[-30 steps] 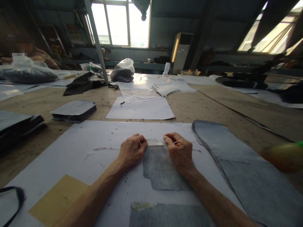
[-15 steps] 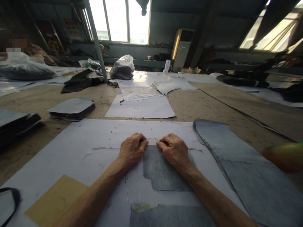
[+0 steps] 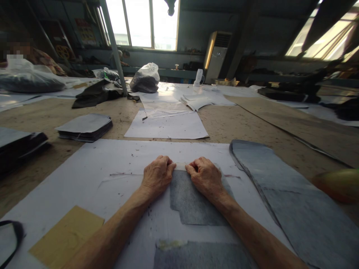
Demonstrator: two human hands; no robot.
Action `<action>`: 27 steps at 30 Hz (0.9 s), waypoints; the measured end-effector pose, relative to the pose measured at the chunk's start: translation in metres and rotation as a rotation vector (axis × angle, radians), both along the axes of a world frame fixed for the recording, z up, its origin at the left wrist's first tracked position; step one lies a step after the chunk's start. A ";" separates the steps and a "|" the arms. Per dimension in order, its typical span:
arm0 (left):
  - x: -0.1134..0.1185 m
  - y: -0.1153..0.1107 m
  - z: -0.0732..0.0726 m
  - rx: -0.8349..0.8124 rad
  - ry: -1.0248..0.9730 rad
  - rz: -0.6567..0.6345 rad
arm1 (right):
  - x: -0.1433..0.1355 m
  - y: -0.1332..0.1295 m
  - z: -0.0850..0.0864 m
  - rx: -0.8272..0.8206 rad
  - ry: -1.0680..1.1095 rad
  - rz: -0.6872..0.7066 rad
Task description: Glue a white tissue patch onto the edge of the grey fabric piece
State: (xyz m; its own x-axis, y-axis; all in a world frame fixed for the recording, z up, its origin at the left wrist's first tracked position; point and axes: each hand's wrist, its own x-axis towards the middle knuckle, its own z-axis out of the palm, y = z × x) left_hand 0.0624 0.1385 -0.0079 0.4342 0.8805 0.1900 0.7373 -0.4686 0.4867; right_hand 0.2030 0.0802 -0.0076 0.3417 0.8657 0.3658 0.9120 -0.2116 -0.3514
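A grey fabric-like piece (image 3: 193, 207) with a notched lower left corner lies flat on white paper (image 3: 112, 194). Along its far edge runs a narrow whitish strip (image 3: 180, 166). My left hand (image 3: 157, 175) pinches the left end of this strip between thumb and fingers. On the other side my right hand (image 3: 206, 176) has its fingers closed at the strip's right end, its wrist over the grey piece. Closer to me lies a second grey piece (image 3: 202, 257), with a yellowish patch at its upper left corner; my right forearm crosses its right side.
A tan card (image 3: 67, 237) lies by my left forearm. Long grey sheets (image 3: 291, 194) are stacked on the right. Two stacks of cut pieces, one nearer (image 3: 19, 149) and one farther (image 3: 85, 125), stand at left. Behind are plastic bags (image 3: 146, 78) and a pole (image 3: 113, 48).
The strip's far edge, slightly raised and curved before, now looks flatter between my fingers. Both hands have stayed at nearly the same place.
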 end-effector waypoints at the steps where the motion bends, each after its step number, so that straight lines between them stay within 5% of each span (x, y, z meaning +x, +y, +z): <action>1: 0.000 0.000 0.000 0.005 0.005 0.002 | 0.000 0.000 0.000 -0.001 -0.006 -0.003; 27: 0.003 0.000 -0.005 0.104 0.041 0.057 | -0.002 0.004 -0.002 -0.035 -0.085 -0.038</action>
State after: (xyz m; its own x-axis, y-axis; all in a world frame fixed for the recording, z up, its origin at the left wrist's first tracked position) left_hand 0.0655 0.1381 -0.0132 0.3935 0.8803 0.2649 0.7824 -0.4720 0.4063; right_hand 0.2013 0.0839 -0.0093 0.3433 0.8657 0.3642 0.9294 -0.2571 -0.2650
